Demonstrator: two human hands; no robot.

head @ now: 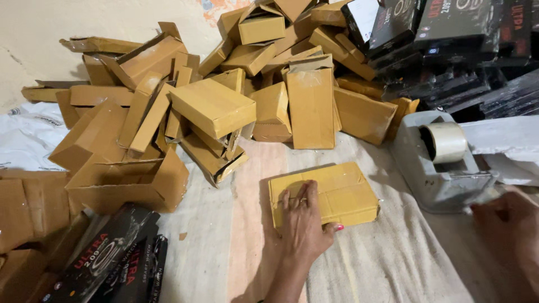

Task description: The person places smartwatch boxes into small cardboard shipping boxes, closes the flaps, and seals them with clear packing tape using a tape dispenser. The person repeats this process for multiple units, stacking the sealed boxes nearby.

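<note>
A flat brown cardboard box point(337, 188) lies on the pale cloth in front of me. My left hand point(305, 221) rests flat on its near left part, fingers spread, pressing it down. My right hand point(505, 224) is at the right edge, blurred, just beside the grey tape dispenser point(432, 168), which holds a roll of clear tape point(446, 141). A thin strip of tape seems to run between my right hand's fingers and the dispenser's blade, but blur hides the grip.
A big heap of brown cardboard boxes point(213, 106), many open, fills the back and left. Black product boxes are stacked at the back right point(449, 33) and lie at the bottom left point(106, 258). White plastic sheet point(28, 134) lies at left.
</note>
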